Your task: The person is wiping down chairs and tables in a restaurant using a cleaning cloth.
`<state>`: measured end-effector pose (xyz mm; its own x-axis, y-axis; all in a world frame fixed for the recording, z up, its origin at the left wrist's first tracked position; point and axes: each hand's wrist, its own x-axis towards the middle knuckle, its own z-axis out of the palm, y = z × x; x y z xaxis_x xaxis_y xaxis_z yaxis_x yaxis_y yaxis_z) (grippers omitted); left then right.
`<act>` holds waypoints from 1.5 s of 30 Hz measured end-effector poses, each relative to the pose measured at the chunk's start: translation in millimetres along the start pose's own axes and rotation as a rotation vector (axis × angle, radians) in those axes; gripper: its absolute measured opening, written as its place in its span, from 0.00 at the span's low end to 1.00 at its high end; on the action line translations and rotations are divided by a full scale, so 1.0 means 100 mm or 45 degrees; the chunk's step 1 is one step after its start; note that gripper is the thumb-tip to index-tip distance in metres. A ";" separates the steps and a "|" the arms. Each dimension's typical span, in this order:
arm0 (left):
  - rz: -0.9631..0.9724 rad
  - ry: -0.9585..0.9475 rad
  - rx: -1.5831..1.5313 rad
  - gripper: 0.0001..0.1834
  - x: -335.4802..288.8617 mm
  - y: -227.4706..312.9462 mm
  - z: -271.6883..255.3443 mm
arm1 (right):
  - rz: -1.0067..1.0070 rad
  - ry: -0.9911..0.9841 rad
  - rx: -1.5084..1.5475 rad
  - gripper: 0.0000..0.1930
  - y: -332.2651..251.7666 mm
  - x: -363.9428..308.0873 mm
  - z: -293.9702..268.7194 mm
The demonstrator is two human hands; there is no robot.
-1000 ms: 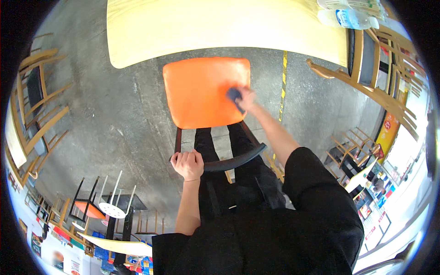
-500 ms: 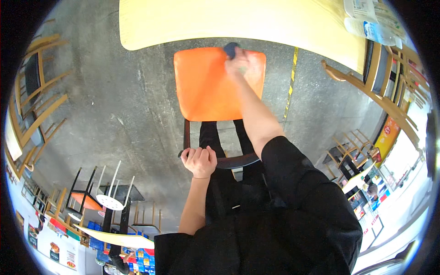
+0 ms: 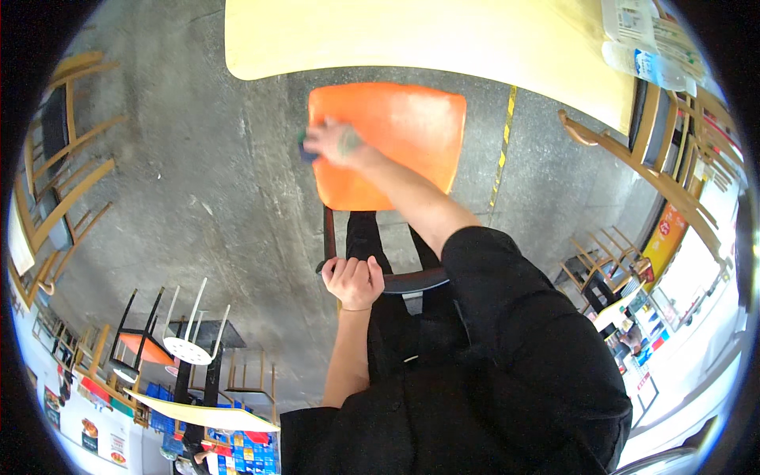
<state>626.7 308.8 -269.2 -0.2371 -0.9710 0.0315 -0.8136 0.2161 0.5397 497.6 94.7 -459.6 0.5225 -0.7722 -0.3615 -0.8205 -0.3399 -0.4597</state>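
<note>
In front of me stands a chair with an orange seat (image 3: 416, 142) and a dark curved backrest (image 3: 416, 280). Its left end is gripped by my left hand (image 3: 354, 283), fingers wrapped around the rail. My right hand (image 3: 336, 142), smeared by motion, is at the seat's left edge. Under its fingers is a dark blue bunched cloth (image 3: 307, 150), partly hidden, sticking out past that edge.
A pale yellow table (image 3: 412, 36) lies just beyond the seat, with clear plastic bottles (image 3: 645, 63) at its right end. Wooden chairs (image 3: 71, 182) line the left, and another wooden chair (image 3: 633, 162) stands right. Yellow-black tape (image 3: 503, 146) marks the concrete floor.
My right hand has swept the cloth from the seat's far right part leftward and nearer, to its left edge. My left hand keeps its grip on the backrest.
</note>
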 end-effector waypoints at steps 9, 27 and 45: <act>-0.006 0.013 -0.004 0.20 0.04 0.04 0.10 | -0.371 0.029 -0.343 0.10 0.81 -0.33 -0.18; 0.008 0.039 0.010 0.14 0.06 0.07 0.05 | -0.329 -0.090 -0.009 0.13 -0.47 -1.06 0.72; 0.018 -0.034 0.084 0.11 0.01 0.10 0.07 | -0.128 -0.012 -0.167 0.12 -0.07 -1.45 0.66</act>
<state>614.7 311.1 -269.2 -0.2621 -0.9649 0.0159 -0.8431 0.2370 0.4827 442.3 244.5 -457.2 0.6053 -0.7259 -0.3267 -0.7867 -0.4831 -0.3843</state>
